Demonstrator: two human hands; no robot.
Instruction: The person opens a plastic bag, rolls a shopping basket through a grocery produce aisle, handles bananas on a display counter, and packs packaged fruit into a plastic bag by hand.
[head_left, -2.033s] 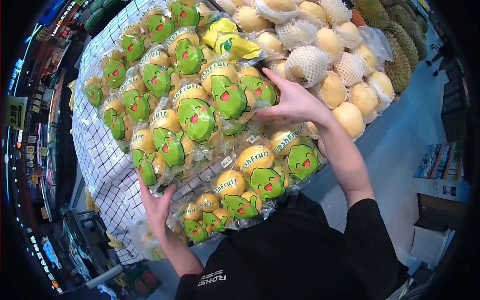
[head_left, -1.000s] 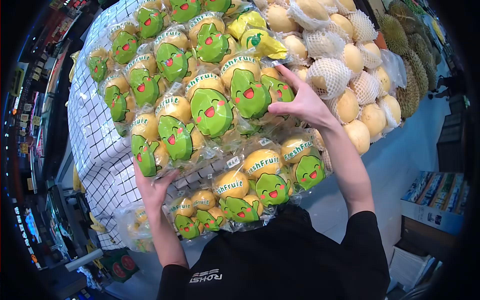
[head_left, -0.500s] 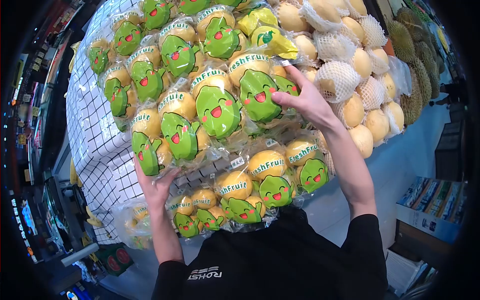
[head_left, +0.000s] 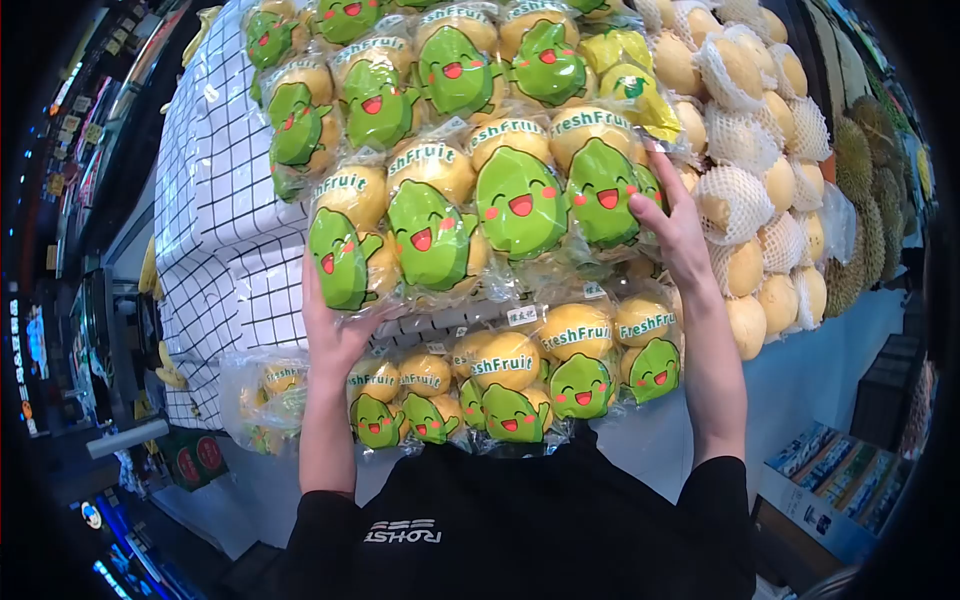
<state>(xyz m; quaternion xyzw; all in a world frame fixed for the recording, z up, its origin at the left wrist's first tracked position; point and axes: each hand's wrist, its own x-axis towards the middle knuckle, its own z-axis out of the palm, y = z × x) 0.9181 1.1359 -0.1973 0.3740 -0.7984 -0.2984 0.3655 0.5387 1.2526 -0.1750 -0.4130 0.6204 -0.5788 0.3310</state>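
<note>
Both my hands press in on the ends of one row of clear plastic bags of yellow fruit (head_left: 438,180), printed "FreshFruit" with smiling green cartoons. My left hand (head_left: 337,330) is wrapped round the lower left end, its fingers partly hidden behind the bag. At the right end, my right hand (head_left: 675,222) grips the last bag, thumb on its front and fingers along its side. More rows of the same bags (head_left: 455,70) lie beyond. Nearer my body sits a lower row of bagged fruit (head_left: 505,365). A yellow printed bag (head_left: 630,85) lies just above my right hand.
A white checked cloth (head_left: 235,230) covers the display on the left. Round yellow fruit, many in white foam nets (head_left: 735,200), are stacked on the right, with durians (head_left: 870,200) past them. A rack of packets (head_left: 840,475) stands at lower right.
The whole scene has shifted right in view, and the held row looks more level. Both hands keep their hold at its two ends.
</note>
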